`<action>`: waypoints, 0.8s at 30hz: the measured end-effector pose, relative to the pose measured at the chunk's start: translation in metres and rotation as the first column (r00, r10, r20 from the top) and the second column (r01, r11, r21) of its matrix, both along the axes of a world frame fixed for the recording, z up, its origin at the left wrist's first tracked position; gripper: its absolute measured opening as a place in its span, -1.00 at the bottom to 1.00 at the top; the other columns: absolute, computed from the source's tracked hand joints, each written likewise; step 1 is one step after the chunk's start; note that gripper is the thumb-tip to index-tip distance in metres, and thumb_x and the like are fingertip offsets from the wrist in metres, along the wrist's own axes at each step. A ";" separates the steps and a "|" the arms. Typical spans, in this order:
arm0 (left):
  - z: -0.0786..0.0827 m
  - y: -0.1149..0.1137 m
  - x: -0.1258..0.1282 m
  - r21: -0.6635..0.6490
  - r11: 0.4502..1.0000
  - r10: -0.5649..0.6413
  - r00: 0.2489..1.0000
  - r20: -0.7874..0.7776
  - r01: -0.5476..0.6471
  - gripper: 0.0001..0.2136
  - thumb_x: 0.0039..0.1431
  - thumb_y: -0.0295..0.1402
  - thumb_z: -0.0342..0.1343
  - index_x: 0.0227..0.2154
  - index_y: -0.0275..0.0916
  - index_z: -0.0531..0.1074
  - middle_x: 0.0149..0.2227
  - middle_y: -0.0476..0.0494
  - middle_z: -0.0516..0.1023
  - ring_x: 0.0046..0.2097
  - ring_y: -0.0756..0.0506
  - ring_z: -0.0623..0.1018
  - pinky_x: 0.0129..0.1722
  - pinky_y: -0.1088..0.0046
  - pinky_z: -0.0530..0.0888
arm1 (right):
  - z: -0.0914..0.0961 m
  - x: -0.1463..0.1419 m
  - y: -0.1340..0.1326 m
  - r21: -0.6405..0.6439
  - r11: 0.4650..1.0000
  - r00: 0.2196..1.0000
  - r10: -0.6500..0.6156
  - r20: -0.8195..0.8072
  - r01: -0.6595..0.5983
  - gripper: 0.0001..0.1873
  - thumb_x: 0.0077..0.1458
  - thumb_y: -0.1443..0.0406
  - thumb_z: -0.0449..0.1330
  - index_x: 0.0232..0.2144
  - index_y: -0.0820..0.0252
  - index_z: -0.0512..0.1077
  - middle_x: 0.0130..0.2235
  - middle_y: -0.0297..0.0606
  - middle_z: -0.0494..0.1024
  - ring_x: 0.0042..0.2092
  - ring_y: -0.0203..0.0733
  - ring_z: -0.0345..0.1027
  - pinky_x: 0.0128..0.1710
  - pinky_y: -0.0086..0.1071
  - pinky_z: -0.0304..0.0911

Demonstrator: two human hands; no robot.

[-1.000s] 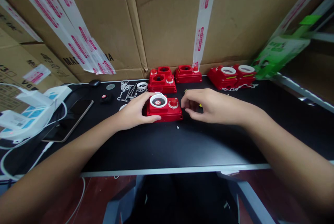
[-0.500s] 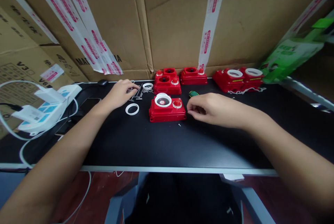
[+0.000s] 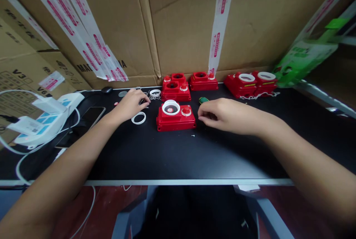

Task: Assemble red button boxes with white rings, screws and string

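Note:
A red plastic box with a white ring on top and a small red button lies in the middle of the black table. My left hand rests left of it, fingers curled over small metal parts, just above a loose white ring. My right hand lies right of the box, fingers curled in a pinch; what they hold is hidden. A small green part sits just behind that hand.
More red boxes stand along the cardboard wall at the back. Another white ring lies near them. A phone, a white power strip with cables and a green package flank the table.
My left hand let go of the red box and reached back left to the metal parts, uncovering the loose white ring. My right hand barely moved.

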State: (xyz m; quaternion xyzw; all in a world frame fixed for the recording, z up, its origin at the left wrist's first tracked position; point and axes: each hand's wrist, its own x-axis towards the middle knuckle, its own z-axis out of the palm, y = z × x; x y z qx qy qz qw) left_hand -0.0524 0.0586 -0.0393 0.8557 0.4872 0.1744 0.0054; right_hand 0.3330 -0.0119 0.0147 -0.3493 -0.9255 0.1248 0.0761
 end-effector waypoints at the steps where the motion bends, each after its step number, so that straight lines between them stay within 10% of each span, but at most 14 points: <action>1: 0.001 -0.001 0.001 0.003 1.000 -0.003 1.000 -0.006 0.003 -0.85 0.31 -0.25 0.20 -0.22 -0.17 0.63 -0.14 -0.21 0.60 -0.06 -0.25 0.47 0.12 0.08 0.39 | 0.000 0.001 0.000 0.008 1.000 1.000 0.000 -0.002 0.000 -0.81 0.35 0.27 0.17 -0.22 0.20 0.58 -0.27 -0.23 0.62 -0.35 -0.22 0.40 -0.34 -0.34 0.15; 10: 0.032 -0.043 0.034 0.126 0.988 0.049 0.954 0.297 -0.090 -0.87 0.33 -0.28 0.20 -0.15 -0.18 0.56 -0.18 -0.15 0.65 -0.17 -0.17 0.57 -0.06 0.19 0.53 | 0.000 -0.002 -0.004 0.181 0.972 0.965 -0.102 -0.242 0.148 -0.84 0.34 0.25 0.21 -0.21 0.18 0.58 -0.28 -0.23 0.64 -0.32 -0.19 0.44 -0.31 -0.32 0.23; 15: 0.040 -0.103 0.072 0.424 0.901 -0.297 0.850 0.434 0.098 -0.77 0.27 -0.43 0.31 -0.06 -0.06 0.50 -0.12 -0.06 0.67 -0.07 -0.16 0.66 0.03 0.15 0.61 | -0.002 -0.022 -0.027 0.117 0.993 0.795 0.076 -0.602 -0.006 -0.83 0.38 0.19 0.28 -0.13 0.17 0.54 -0.29 -0.30 0.61 -0.39 -0.30 0.41 -0.36 -0.40 0.33; 24: 0.023 -0.125 0.093 -0.039 0.867 -0.310 0.600 0.738 0.496 -0.63 0.29 -0.42 0.37 0.07 -0.11 0.40 -0.20 -0.06 0.67 -0.16 -0.08 0.71 -0.08 0.34 0.69 | -0.022 -0.032 -0.031 0.352 0.894 0.809 0.415 -0.416 -0.278 -0.82 0.46 0.30 0.21 0.07 0.12 0.45 0.02 -0.13 0.67 -0.03 -0.20 0.60 -0.17 -0.41 0.45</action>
